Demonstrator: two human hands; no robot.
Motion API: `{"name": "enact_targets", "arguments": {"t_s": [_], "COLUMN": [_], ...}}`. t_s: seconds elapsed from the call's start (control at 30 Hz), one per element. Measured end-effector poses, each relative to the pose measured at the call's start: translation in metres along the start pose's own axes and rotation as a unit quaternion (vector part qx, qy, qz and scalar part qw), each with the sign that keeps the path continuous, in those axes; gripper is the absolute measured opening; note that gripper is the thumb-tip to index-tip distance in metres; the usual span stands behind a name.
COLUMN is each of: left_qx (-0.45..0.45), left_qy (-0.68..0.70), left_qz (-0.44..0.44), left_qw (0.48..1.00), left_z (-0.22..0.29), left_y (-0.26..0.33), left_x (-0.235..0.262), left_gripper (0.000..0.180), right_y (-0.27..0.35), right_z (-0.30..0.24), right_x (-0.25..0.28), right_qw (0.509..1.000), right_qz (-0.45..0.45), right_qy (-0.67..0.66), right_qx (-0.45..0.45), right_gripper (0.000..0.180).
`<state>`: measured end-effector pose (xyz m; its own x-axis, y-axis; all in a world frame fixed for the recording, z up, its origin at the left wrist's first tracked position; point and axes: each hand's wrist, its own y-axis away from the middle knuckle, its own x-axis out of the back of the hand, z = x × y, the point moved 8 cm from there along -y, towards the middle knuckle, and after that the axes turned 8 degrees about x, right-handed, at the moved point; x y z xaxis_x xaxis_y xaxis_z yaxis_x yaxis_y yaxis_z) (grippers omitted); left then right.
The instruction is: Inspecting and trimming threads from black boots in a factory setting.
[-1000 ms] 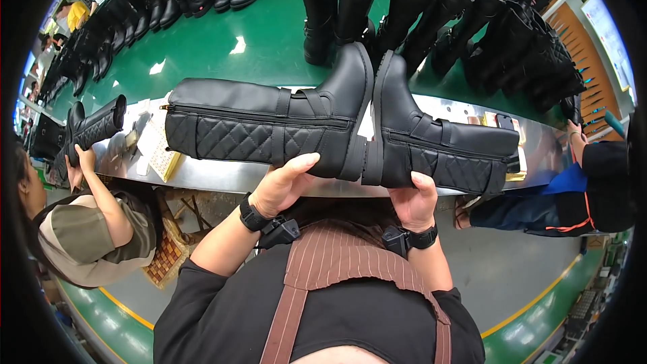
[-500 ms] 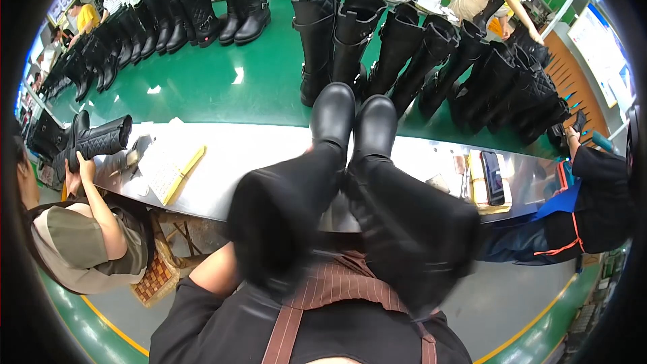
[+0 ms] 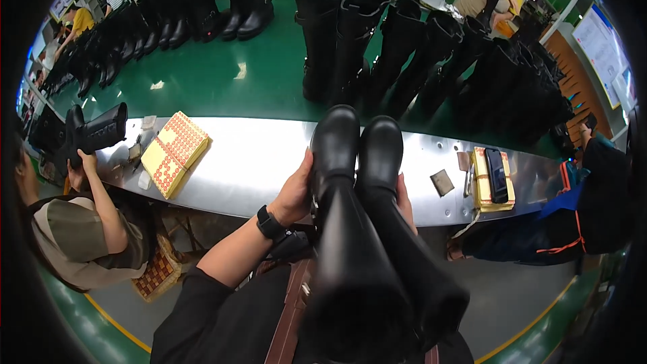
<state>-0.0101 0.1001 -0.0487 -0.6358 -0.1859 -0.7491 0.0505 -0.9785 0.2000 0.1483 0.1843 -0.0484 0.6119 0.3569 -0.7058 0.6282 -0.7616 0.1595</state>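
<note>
Two tall black leather boots are held up in front of me, toes pointing away and shafts coming back toward my chest. My left hand [image 3: 296, 192] is wrapped round the outer side of the left boot [image 3: 337, 148] near the heel and ankle; a black watch is on that wrist. Against the outer side of the right boot [image 3: 382, 152] shows a little of my right hand [image 3: 404, 199], closed on it, with most of its fingers hidden. The boots sit side by side, their shaft tops blurred and the left one partly over the right.
Below the boots runs a metal edge strip [image 3: 249, 155] of the green table [image 3: 202, 91]. On it lie a stack of sticker sheets [image 3: 174, 152] and a phone [image 3: 497, 175] on another stack. Standing boots [image 3: 320, 40] line the far side. A co-worker at left holds a boot [image 3: 101, 128].
The shafts have swung from spread wide apart to close together, toward the right. My left hand and its wrist have come into sight beside the left boot, along with fingers of my right hand.
</note>
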Motion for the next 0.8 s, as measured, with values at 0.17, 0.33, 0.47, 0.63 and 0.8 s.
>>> {"name": "enact_targets", "arguments": {"t_s": [0.17,0.33,0.47,0.63,0.8], "left_qx": [0.141,0.156,0.173,0.066,0.022], "left_qy": [0.247,0.293,0.296,0.191,0.278], "left_qz": [-0.175,-0.209,-0.239,-0.138,-0.166], "left_qw": [0.943,0.920,0.909,0.970,0.946], "left_z": [-0.018,-0.015,-0.011,-0.002,0.021], "left_y": [0.006,0.017,0.022,0.024,0.022], "left_x": [-0.006,-0.010,-0.021,-0.014,-0.026], "left_gripper": [0.057,0.048,0.047,0.050,0.053], "right_y": [0.003,0.010,0.016,0.012,0.015], "right_z": [0.009,0.013,0.016,0.006,-0.008], "right_x": [-0.005,-0.009,-0.023,-0.011,-0.011], "right_qw": [0.995,0.976,0.920,0.943,0.951], "right_qz": [-0.038,-0.084,-0.148,-0.069,-0.069], "right_qy": [-0.085,-0.188,-0.338,-0.302,-0.286], "right_qx": [-0.027,-0.072,-0.135,-0.123,-0.096], "right_gripper": [0.057,0.061,0.065,0.069,0.059]}}
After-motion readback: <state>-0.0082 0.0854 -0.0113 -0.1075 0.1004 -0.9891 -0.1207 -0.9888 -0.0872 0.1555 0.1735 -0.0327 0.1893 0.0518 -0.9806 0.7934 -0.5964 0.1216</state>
